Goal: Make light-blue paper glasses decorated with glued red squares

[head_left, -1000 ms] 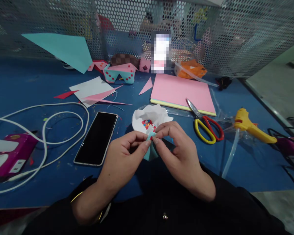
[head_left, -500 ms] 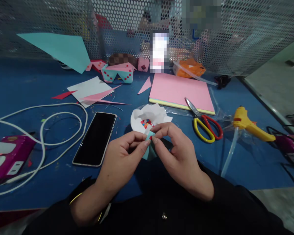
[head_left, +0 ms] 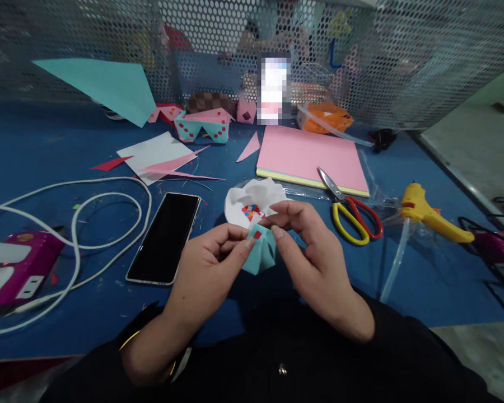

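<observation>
A small folded light-blue paper piece [head_left: 258, 258] is pinched between the thumb and fingers of my left hand [head_left: 212, 268]. A red paper diamond [head_left: 257, 235] lies on its upper part. My right hand [head_left: 315, 263] is just to the right of the paper, index finger stretched out and thumb apart from it. Its thumb tip is close to the paper's right edge; whether they touch I cannot tell. Right behind the hands stands a crumpled white paper bowl [head_left: 237, 204] holding small coloured paper bits [head_left: 252, 212], partly covered by my right fingers.
Scissors [head_left: 348, 215] rest partly on a pink paper stack [head_left: 311, 157]. A yellow glue gun [head_left: 424, 210] lies farther right. On the left are a black phone [head_left: 166, 238], a white cable [head_left: 73, 224] and a magenta power strip [head_left: 25, 268]. Decorated paper glasses [head_left: 204, 126] stand behind.
My right hand has moved slightly right, its fingers spreading away from the red diamond. More of the light-blue paper shows now. My left hand keeps its pinch in nearly the same place.
</observation>
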The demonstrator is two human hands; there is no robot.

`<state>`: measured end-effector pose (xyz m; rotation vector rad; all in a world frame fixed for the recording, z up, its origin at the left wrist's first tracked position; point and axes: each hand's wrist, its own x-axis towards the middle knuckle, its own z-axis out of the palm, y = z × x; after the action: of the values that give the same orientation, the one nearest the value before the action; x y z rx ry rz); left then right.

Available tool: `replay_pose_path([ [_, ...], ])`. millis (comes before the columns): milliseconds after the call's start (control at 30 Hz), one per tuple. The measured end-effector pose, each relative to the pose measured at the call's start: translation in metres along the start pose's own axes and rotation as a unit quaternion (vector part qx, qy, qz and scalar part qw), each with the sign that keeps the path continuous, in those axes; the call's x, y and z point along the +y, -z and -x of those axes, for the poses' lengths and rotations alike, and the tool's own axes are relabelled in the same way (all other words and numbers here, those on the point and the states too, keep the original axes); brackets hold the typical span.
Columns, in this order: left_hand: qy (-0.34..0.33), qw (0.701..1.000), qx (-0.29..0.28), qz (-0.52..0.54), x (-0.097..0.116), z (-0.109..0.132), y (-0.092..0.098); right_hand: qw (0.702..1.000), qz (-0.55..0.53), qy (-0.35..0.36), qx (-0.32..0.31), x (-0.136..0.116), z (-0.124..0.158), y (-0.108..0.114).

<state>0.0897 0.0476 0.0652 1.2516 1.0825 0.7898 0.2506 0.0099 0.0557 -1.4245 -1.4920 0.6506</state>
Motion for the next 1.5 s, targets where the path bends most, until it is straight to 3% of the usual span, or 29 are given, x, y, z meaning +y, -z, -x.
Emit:
replay_pose_path([
  [200, 0.021, 1.0, 0.003, 0.019, -0.0017, -0.0003, 0.0014, 0.996, 0.079, 0.008, -0.046, 0.0017, -0.0048, 0.0087],
  [633, -0.03, 0.995, 0.034, -0.088, 0.0006, -0.0002, 0.0011, 0.987, 0.112, 0.093, -0.071, -0.0032, -0.0008, 0.0043],
  [933, -0.027, 0.995, 0.031, -0.087, 0.001, 0.0014, 0.0031, 0.989, 0.09, 0.088, -0.071, -0.0024, -0.0005, 0.0064],
  [1133, -0.023, 0.998, -0.006, -0.057, 0.0021, 0.0009, 0.0028, 0.992, 0.077, 0.076, -0.071, -0.0022, -0.0006, 0.0066],
  [1500, -0.013, 0.996, 0.018, -0.092, 0.0017, 0.0016, 0.0034, 0.991, 0.073, 0.084, -0.076, -0.0034, 0.0002, 0.0056],
])
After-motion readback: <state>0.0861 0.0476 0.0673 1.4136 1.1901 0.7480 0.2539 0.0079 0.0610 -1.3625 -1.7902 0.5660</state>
